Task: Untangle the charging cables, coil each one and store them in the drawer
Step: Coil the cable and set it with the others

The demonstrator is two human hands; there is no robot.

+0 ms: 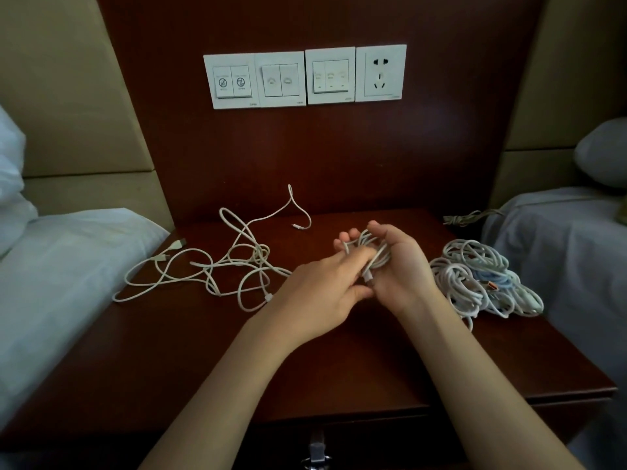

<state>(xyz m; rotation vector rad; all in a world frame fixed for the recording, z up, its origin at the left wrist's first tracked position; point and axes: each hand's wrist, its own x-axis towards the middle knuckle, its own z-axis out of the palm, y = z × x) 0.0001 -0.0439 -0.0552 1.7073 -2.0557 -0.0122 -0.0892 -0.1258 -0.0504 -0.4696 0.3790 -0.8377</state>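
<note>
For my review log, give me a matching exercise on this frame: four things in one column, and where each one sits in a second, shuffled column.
Things
1. tangled cables
2. heap of coiled cables
3. small coil
4. drawer handle

Places
A. below the front edge of the tabletop
B. held between the left hand and right hand
C. spread loose on the tabletop's left side
D. piled on the tabletop's right side

Pairs: 1-C, 2-D, 3-B, 4-A
</note>
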